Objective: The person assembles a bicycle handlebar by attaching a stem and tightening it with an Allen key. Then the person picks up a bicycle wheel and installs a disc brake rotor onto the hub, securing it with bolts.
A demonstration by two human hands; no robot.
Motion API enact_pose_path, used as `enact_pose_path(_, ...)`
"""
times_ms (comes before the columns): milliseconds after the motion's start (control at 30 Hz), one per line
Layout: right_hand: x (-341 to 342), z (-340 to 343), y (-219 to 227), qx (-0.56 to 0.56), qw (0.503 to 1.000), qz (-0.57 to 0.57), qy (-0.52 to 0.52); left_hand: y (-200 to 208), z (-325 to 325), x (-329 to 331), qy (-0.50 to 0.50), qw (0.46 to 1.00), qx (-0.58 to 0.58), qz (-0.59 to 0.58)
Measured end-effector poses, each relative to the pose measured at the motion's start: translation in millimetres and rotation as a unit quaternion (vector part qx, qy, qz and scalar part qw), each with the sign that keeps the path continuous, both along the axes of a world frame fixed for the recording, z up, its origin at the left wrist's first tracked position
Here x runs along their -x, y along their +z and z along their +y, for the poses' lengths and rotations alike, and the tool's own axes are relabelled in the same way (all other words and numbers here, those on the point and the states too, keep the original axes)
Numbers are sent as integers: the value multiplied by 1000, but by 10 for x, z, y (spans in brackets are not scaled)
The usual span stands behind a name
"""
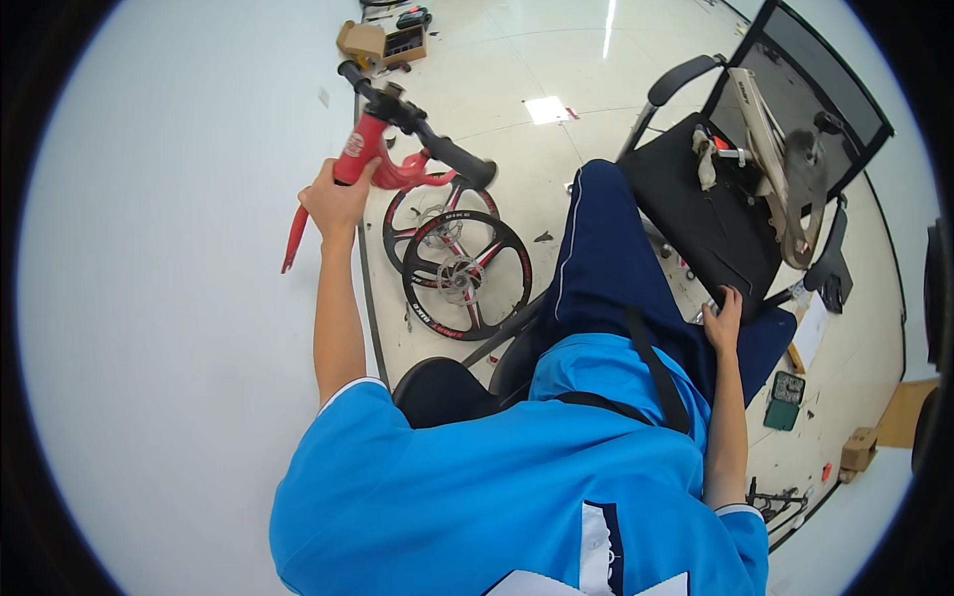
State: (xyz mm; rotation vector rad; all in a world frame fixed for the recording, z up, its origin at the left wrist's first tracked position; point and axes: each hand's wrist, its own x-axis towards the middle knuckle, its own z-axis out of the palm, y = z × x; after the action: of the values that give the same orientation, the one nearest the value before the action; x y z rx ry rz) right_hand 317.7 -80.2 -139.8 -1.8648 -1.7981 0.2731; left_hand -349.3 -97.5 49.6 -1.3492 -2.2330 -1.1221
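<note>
My left hand [336,202] is raised near the wall, closed round the red bicycle frame [362,149] just below its head tube. A black handlebar [429,139] with thick dark grips is fixed on top, and a slim red fork leg [295,241] sticks out below the hand. At the front edge of a black office chair's seat [696,214], my right hand [725,320] has its fingers curled over the rim. On that seat lie a pale bicycle frame [760,119] with a crank and chainring [803,169], a crumpled light cloth or glove [705,159] and thin dark tools.
Two black spoked bicycle wheels [467,276] with red marks lie overlapping on the tiled floor beside the wall. An opened cardboard box [404,45] stands at the far left. To the right are a green tool case [784,402] and a small carton [858,449].
</note>
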Motion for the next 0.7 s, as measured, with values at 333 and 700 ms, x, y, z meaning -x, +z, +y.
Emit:
enact_pose_path(333, -18, 19, -93, 6, 1000, -24, 6, -454, -651, 369, 184, 977, 94, 45)
enact_pose_path(700, -46, 23, -102, 20, 998, -62, 14, -837, -1019, 519, 250, 937, 240, 48)
